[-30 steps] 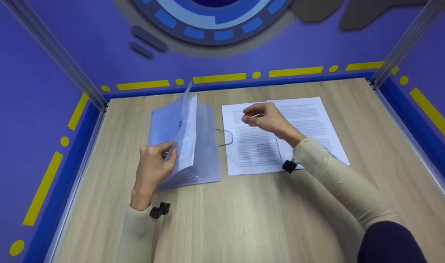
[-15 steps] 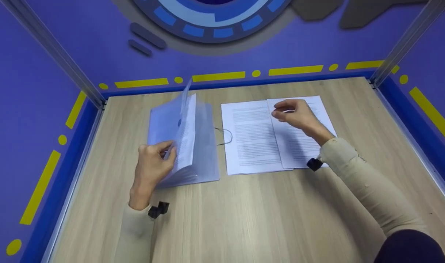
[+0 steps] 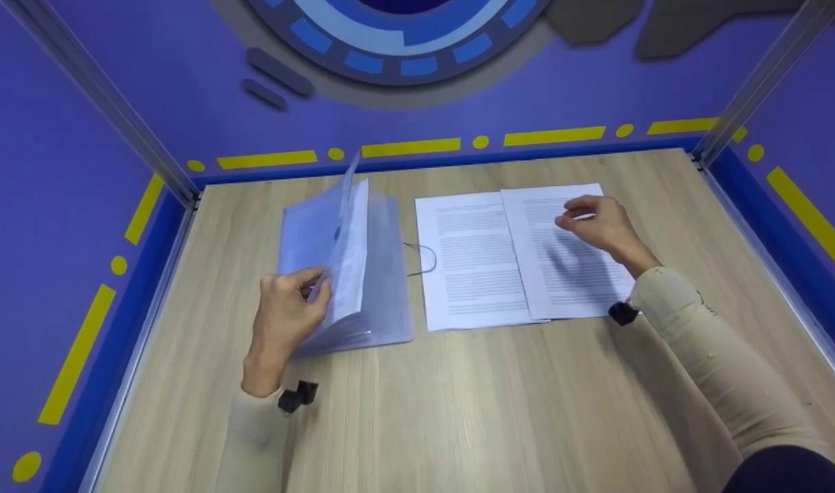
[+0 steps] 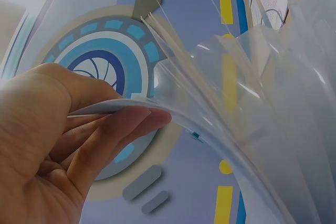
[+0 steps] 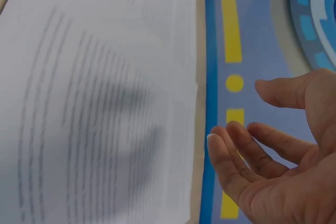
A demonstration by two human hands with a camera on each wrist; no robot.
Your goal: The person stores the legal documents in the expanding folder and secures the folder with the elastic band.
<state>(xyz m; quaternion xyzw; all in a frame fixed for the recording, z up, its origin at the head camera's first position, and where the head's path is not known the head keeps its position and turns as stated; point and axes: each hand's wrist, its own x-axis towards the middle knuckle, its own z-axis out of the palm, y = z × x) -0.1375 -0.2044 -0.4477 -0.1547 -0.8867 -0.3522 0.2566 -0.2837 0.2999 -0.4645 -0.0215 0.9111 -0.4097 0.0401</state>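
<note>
A translucent plastic folder (image 3: 390, 287) with clear sleeves stands partly open on the table's left side, a printed page (image 3: 354, 267) showing among its raised leaves. My left hand (image 3: 287, 318) pinches the raised leaves at their near edge. In the left wrist view, thumb and fingers (image 4: 123, 121) press a thin bundle between them, while loose clear sleeves (image 4: 294, 108) fan out to the right. Two printed sheets lie to the folder's right: the right sheet (image 3: 561, 287) overlaps the left sheet (image 3: 475, 274). Above the right sheet hovers my right hand (image 3: 605, 226), fingers loosely bent and holding nothing.
A thin dark cord loop (image 3: 434, 257) reaches from the folder's right edge onto the left sheet. Blue panels (image 3: 417, 123) with yellow marks enclose the wooden table (image 3: 417, 411) at the back and sides. Each wrist carries a small black device (image 3: 298, 397).
My right hand has moved rightward from over the left sheet to over the right sheet, which has slid slightly in its overlap. The left hand keeps its pinch on the folder leaves.
</note>
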